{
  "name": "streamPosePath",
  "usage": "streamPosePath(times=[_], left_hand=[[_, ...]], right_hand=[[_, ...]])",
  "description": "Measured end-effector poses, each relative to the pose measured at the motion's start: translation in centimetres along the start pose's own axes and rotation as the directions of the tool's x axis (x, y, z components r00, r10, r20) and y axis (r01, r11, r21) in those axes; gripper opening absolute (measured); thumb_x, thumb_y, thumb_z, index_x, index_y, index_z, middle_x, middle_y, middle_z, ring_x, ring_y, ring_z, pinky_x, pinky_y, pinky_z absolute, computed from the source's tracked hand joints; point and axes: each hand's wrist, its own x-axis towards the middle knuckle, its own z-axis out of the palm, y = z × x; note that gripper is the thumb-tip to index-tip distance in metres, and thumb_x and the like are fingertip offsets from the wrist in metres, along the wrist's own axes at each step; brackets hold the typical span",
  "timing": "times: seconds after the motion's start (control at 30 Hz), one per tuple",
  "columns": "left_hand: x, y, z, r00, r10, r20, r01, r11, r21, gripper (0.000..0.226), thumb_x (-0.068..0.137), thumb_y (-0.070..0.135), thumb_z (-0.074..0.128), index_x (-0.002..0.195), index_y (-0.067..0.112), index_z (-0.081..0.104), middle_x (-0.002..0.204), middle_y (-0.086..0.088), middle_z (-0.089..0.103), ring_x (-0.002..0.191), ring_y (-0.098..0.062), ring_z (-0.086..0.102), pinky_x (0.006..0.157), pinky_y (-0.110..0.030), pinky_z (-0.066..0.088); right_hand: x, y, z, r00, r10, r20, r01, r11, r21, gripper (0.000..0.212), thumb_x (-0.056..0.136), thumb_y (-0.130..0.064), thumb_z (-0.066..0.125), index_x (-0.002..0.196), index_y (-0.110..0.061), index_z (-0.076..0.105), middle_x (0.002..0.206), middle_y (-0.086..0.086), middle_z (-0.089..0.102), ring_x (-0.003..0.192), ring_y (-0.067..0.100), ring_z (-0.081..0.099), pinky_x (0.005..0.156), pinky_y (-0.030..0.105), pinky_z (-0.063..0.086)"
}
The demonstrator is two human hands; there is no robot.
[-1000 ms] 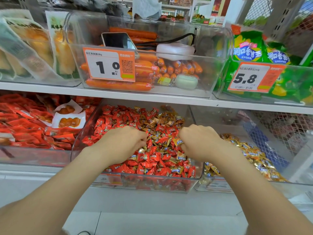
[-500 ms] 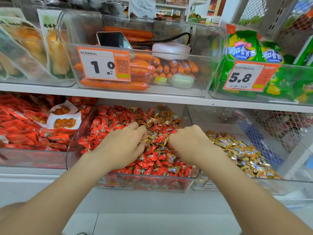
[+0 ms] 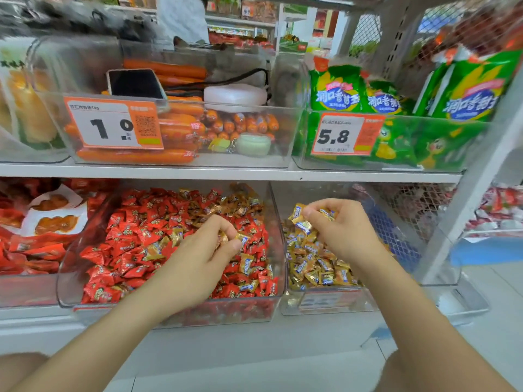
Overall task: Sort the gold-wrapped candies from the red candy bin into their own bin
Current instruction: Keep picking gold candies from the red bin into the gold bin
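Note:
A clear bin point(image 3: 68, 284) on the lower shelf holds red candies point(image 3: 133, 239) mixed with gold-wrapped candies point(image 3: 246, 263). My left hand point(image 3: 198, 258) is over this bin and pinches a gold candy point(image 3: 242, 239) between thumb and fingertips. To its right stands a second clear bin point(image 3: 319, 305) with a pile of gold candies point(image 3: 314, 264). My right hand point(image 3: 336, 227) hovers above that pile, fingers curled round several gold candies point(image 3: 298, 217).
The upper shelf point(image 3: 226, 174) carries a bin of orange sausages point(image 3: 135, 155) with a phone point(image 3: 135, 83) and a white case, plus a bin of green snack bags point(image 3: 396, 137). Red packets point(image 3: 25, 250) fill the bin at the left. A metal upright point(image 3: 464, 193) stands on the right.
My right hand has moved from the red candy bin to over the gold bin, carrying gold candies. My left hand stayed in the red bin and now pinches a gold candy.

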Motion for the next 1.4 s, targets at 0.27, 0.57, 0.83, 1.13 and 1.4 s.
streamPosePath(times=[0.27, 0.57, 0.83, 1.13, 1.4], left_hand=[[2.6, 8.7, 7.2, 0.983, 0.174, 0.064, -0.171, 0.984, -0.047, 0.008, 0.107, 0.031, 0.054, 0.111, 0.037, 0.053, 0.088, 0.011, 0.062, 0.078, -0.004, 0.055, 0.067, -0.018, 0.04], [12.4, 6.9, 18.7, 0.939, -0.143, 0.312, 0.06, 0.964, 0.26, 0.051, 0.099, 0.034, 0.057, 0.148, 0.024, 0.047, 0.147, -0.008, 0.041, 0.131, -0.021, 0.048, 0.109, -0.026, 0.035], [8.0, 8.2, 12.7, 0.967, 0.233, 0.1, -0.25, 0.811, 0.528, 0.022, 0.1, 0.033, 0.05, 0.117, 0.028, 0.062, 0.108, 0.004, 0.065, 0.105, -0.023, 0.058, 0.087, -0.043, 0.051], [1.7, -0.8, -1.2, 0.977, 0.041, -0.207, 0.063, 0.88, 0.471, 0.013, 0.091, 0.019, 0.063, 0.093, 0.03, 0.069, 0.088, 0.011, 0.063, 0.088, -0.015, 0.061, 0.081, -0.036, 0.048], [1.2, -6.7, -5.3, 0.988, -0.155, 0.018, 0.114, 0.797, 0.593, 0.086, 0.073, -0.016, 0.055, 0.153, 0.017, 0.051, 0.146, -0.007, 0.058, 0.138, -0.028, 0.051, 0.113, -0.041, 0.044]], right_hand=[[3.2, 10.4, -5.1, 0.986, 0.075, 0.147, 0.026, 0.808, -0.588, 0.03, 0.091, -0.053, 0.062, 0.117, -0.039, 0.064, 0.1, -0.01, 0.068, 0.098, 0.023, 0.067, 0.089, 0.044, 0.053], [1.2, 12.4, -9.1, 0.988, -0.026, 0.151, 0.081, 0.926, -0.37, 0.046, 0.095, -0.025, 0.071, 0.14, -0.025, 0.063, 0.132, -0.01, 0.066, 0.123, 0.009, 0.058, 0.106, 0.026, 0.043], [-1.1, 6.9, -6.5, 0.978, -0.127, 0.163, 0.165, 0.955, -0.246, 0.024, 0.098, -0.018, 0.062, 0.11, -0.031, 0.078, 0.09, -0.018, 0.076, 0.084, -0.002, 0.069, 0.081, 0.015, 0.053], [-4.4, -3.1, 4.2, 0.866, -0.366, 0.34, 0.403, 0.914, -0.044, 0.027, 0.094, -0.007, 0.061, 0.098, -0.028, 0.078, 0.089, -0.01, 0.077, 0.072, 0.004, 0.067, 0.073, 0.02, 0.055], [-0.5, -3.5, 9.6, 0.756, -0.183, 0.628, 0.615, 0.526, -0.588, 0.037, 0.09, -0.012, 0.071, 0.123, -0.027, 0.064, 0.112, 0.006, 0.069, 0.106, 0.033, 0.067, 0.082, 0.048, 0.06]])
